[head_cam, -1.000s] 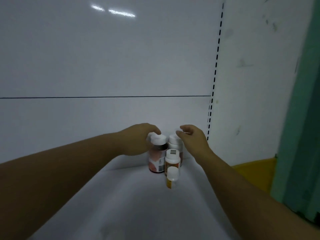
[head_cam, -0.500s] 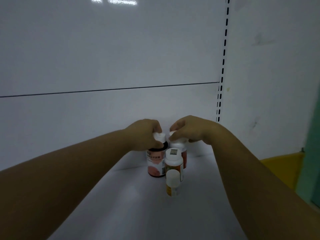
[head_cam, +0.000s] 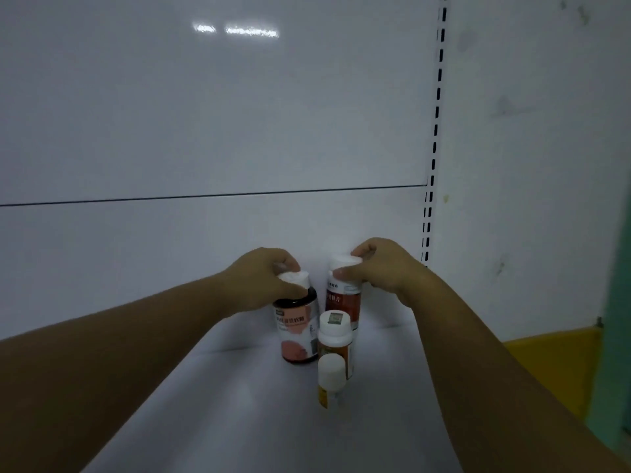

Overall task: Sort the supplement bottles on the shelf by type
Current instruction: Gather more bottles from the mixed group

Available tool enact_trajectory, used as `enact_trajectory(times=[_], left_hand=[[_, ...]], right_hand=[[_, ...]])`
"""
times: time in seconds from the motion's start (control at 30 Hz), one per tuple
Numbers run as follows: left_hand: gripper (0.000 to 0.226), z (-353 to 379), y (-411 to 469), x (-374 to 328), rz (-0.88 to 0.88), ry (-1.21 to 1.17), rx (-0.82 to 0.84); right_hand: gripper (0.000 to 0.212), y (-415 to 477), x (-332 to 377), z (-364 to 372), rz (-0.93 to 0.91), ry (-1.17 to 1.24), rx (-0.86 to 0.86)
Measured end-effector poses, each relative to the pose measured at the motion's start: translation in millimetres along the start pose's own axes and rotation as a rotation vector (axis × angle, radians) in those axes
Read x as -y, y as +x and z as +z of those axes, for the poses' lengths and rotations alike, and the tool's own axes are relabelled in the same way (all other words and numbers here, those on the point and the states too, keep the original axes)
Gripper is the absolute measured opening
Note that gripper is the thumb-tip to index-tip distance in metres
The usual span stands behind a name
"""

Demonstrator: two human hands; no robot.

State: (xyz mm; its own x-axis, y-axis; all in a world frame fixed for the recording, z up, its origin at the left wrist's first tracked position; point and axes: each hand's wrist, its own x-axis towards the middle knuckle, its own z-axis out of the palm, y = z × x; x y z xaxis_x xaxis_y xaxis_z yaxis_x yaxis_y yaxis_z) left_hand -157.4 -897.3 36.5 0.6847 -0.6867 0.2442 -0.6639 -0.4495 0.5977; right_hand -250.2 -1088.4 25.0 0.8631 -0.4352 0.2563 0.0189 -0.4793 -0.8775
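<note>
Several white-capped supplement bottles stand clustered on the white shelf. My left hand grips the cap of a dark bottle with a pink label. My right hand grips the cap of a red-labelled bottle, which looks raised a little, to the right of the dark one. In front of them stands an orange bottle with a white cap. Nearest to me is a small yellow bottle with a white cap.
The white back panel rises right behind the bottles. A slotted upright rail runs down at the right, with a white wall beyond it. A yellow surface and a green edge lie at the far right.
Both hands came down from hovering over the two back bottles and closed on their caps. The red-labelled bottle has since shifted right and slightly up, away from the dark bottle.
</note>
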Motion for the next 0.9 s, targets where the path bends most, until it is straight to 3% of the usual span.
enact_trajectory(times=[0.17,0.27,0.43,0.63,0.9], left_hand=[[0.025,-57,-30,-12,-0.042,-0.209,-0.147],[0.029,-95,-64,-26,-0.009,-0.310,-0.172],[0.053,-132,-137,-44,0.009,-0.337,-0.265],[0.060,-173,-224,-24,-0.012,-0.344,-0.478],[0.056,-272,-350,31,-0.083,-0.273,-0.611]], right_hand=[[0.033,-13,41,-9,-0.145,0.432,-0.147],[0.029,-32,75,-2,-0.226,0.610,0.006],[0.035,-77,125,45,-0.334,0.558,0.374],[0.043,-127,177,104,-0.356,0.579,0.468],[0.032,-188,265,224,-0.401,0.565,0.740]])
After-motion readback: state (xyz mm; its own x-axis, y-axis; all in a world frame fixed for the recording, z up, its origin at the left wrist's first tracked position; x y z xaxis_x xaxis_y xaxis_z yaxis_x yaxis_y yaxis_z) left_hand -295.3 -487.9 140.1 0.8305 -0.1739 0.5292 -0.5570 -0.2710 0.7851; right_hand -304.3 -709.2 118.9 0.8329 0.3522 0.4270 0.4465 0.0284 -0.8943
